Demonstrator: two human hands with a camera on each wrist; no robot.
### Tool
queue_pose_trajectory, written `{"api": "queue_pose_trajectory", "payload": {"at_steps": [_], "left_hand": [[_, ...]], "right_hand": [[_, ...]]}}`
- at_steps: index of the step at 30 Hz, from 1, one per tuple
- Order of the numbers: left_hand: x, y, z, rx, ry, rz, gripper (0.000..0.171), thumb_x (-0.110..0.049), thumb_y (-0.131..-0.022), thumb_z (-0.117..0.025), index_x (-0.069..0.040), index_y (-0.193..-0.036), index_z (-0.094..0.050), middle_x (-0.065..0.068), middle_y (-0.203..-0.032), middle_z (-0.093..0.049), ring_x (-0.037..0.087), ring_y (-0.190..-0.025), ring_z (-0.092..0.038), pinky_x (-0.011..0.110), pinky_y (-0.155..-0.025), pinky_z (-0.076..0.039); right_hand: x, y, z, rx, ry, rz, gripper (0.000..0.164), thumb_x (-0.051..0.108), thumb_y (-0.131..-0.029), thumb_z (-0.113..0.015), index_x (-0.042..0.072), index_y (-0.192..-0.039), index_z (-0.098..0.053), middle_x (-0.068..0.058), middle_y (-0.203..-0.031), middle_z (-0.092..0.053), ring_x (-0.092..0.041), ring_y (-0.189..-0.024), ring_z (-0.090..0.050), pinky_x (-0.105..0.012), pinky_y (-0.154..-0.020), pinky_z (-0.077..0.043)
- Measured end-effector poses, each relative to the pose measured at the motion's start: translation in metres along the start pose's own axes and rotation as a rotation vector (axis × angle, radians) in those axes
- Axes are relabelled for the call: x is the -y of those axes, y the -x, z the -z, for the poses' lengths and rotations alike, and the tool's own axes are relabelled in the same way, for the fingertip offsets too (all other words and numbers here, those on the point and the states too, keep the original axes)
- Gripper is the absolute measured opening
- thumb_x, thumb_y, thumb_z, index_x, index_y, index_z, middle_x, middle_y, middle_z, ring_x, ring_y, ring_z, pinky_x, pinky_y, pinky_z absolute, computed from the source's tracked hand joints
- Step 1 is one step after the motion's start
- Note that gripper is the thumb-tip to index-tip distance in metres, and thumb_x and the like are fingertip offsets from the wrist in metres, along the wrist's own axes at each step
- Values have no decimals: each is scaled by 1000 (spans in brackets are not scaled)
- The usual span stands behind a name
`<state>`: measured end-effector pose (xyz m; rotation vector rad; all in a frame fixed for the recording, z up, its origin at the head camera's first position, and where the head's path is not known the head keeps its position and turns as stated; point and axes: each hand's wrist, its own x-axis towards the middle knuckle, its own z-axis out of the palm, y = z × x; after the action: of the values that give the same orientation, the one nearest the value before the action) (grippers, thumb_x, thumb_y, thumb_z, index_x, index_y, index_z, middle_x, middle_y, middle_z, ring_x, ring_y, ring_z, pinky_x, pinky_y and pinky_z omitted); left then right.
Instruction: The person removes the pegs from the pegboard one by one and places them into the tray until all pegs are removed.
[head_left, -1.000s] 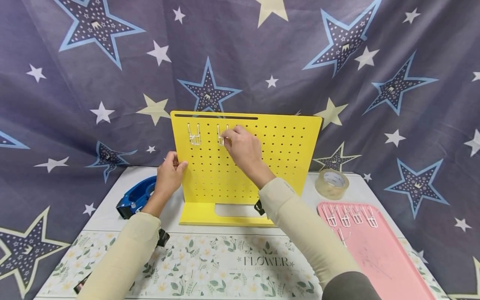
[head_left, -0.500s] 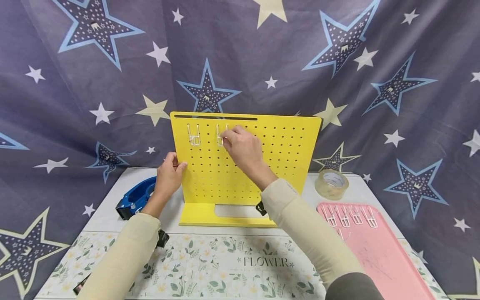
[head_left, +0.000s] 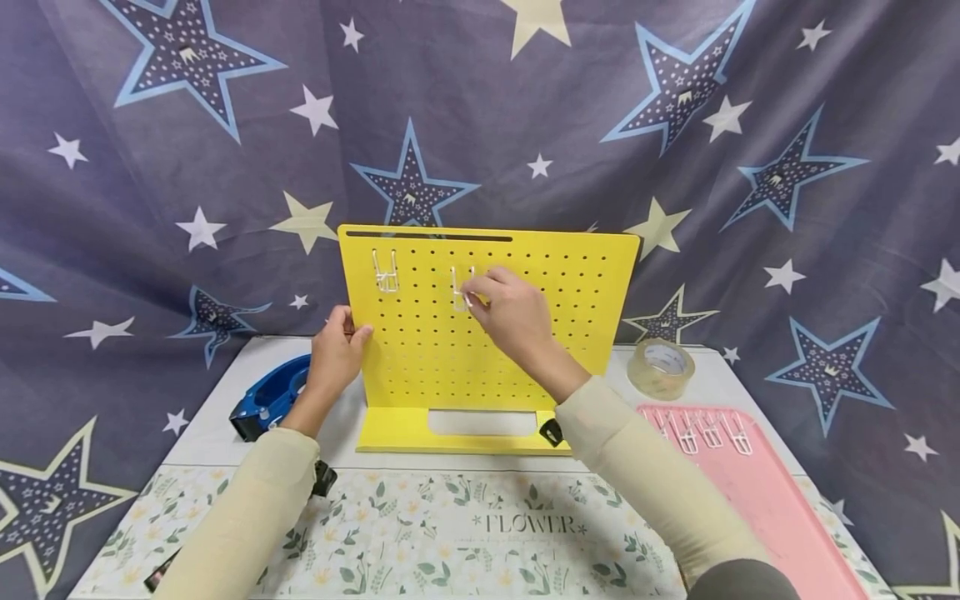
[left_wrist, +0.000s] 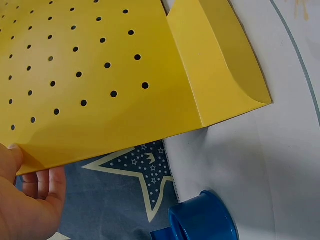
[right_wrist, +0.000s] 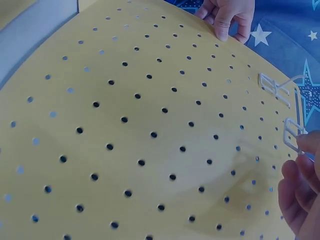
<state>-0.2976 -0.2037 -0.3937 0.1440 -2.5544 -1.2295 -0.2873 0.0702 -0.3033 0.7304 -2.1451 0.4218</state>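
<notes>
A yellow pegboard (head_left: pixel 420 358) stands upright on its base. My left hand (head_left: pixel 336 350) grips its left edge, thumb on the front face and fingers behind, as the left wrist view also shows. My right hand (head_left: pixel 517 318) pinches a white wire pegboard hook (head_left: pixel 460 305) between thumb and fingertips, close against the upper part of the board. Part of this hook is hidden behind the fingers. Another white hook (head_left: pixel 386 282) hangs at the board's top left corner; in the right wrist view that mounted hook (right_wrist: pixel 272 86) sits just above the held one.
A pink tray (head_left: pixel 780 500) at the right bears several more white hooks (head_left: pixel 711 431). Behind it lies a roll of clear tape (head_left: pixel 660 369). A blue tape dispenser (head_left: pixel 273 392) stands left of the board. A floral mat (head_left: pixel 420 533) covers the table's front.
My right hand has shifted the pinched hook a little to the right and down across the board, away from the top row of holes. My left hand keeps its hold on the edge.
</notes>
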Motion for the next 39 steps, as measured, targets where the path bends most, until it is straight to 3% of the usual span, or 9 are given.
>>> {"api": "queue_pose_trajectory", "payload": {"at_steps": [14,25,33,39], "left_hand": [[2,-1,1,1,-5,-5,32,-27,-107,-54,-7,-131,-46,18,-119,-63,33,-106,-62,49,-96,-54],[3,-1,0,7,10,-3,31,-27,-107,-54,-7,-130,-46,18,-120,-63,33,-106,-62,49,-98,-54],[1,0,0,13,16,2,32,-27,-107,-54,-6,-131,-46,18,-120,-64,33,-106,-63,50,-98,-54],[1,-1,0,5,8,-6,32,-27,-107,-54,-7,-130,-47,18,-120,-64,33,-107,-62,50,-98,-53]], "right_hand": [[-47,38,48,192,-86,-161,5,16,-88,-80,19,-92,-80,2,-87,-72,-15,-71,-68,-31,-63,-54],[-88,73,75,266,-116,-204,5,12,-85,-80,16,-88,-81,-1,-85,-74,-17,-67,-66,-32,-63,-53],[-112,95,102,405,-106,-315,8,13,-86,-80,19,-91,-81,1,-85,-75,-15,-72,-62,-35,-69,-49],[-131,115,124,468,-92,-369,9,12,-87,-79,17,-94,-81,-3,-89,-78,-15,-73,-63,-31,-66,-49]]}}
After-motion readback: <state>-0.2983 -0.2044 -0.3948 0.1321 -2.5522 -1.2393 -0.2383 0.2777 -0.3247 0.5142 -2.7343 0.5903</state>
